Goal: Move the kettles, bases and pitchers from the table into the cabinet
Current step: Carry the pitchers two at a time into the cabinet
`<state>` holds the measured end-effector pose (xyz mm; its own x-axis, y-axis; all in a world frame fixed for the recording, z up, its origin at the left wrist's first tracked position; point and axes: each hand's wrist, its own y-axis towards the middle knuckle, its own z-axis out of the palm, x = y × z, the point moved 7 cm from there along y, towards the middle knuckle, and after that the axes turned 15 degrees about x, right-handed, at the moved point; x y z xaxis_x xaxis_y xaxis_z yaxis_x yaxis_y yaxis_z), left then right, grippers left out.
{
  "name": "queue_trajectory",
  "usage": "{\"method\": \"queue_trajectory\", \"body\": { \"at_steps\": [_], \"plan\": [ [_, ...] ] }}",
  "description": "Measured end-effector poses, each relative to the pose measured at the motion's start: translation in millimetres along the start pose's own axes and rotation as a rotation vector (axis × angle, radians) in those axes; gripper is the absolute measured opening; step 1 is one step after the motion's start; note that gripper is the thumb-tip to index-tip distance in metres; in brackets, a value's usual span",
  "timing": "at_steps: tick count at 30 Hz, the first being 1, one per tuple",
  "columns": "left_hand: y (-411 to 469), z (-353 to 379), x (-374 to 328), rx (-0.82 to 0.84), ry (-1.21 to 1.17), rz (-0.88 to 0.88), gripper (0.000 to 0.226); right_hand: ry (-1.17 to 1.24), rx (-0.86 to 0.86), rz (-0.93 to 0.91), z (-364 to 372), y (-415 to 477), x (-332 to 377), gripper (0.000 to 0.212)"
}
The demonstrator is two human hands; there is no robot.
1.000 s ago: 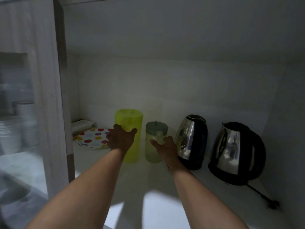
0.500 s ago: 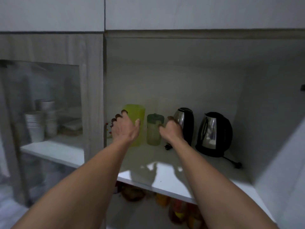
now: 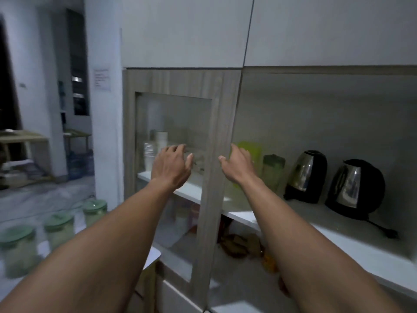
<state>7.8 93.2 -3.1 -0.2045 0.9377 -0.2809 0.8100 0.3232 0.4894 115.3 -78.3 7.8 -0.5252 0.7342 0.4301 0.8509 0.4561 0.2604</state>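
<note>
Both hands hang empty with fingers spread, the left hand (image 3: 172, 166) before the wood-framed glass cabinet door (image 3: 212, 177), the right hand (image 3: 237, 164) past its edge. Right of that door, on the white shelf (image 3: 338, 236), stand a yellow-green plastic pitcher (image 3: 253, 150), a smaller green-lidded pitcher (image 3: 273, 175) and two steel-and-black kettles (image 3: 306, 176) (image 3: 355, 188).

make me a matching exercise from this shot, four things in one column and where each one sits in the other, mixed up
Things:
1. yellow-green pitcher
2. right-hand kettle
3. stacked white cups
4. green-lidded jars

Places:
A. behind the glass cabinet door
B. on the surface at lower left, outside the cabinet
C. on the open shelf, partly behind the right hand
D. farthest right on the open shelf

Pairs: 1-C, 2-D, 3-A, 4-B
</note>
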Motion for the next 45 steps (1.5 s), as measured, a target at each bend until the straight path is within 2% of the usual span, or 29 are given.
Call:
{"method": "queue_trajectory", "body": {
  "at_steps": [9,21,32,36,45],
  "plan": [
    [-78,-62,170,0.091,0.150,-0.351,0.065,-0.006,0.182,-0.266,106,-9,167,0.070],
    [-191,-134,330,0.007,0.187,-0.789,0.065,0.054,0.407,-0.609,242,-22,347,0.071],
    [-269,-106,429,-0.010,0.110,-1.017,0.067,0.069,0.581,-0.734,367,-46,416,0.062],
    [-286,-91,477,-0.009,0.097,-1.038,0.068,0.081,0.637,-0.744,421,-47,434,0.062],
    [-309,-37,561,-0.011,-0.102,-1.062,0.072,0.148,0.749,-0.664,530,-46,449,0.061]
  ]
}}
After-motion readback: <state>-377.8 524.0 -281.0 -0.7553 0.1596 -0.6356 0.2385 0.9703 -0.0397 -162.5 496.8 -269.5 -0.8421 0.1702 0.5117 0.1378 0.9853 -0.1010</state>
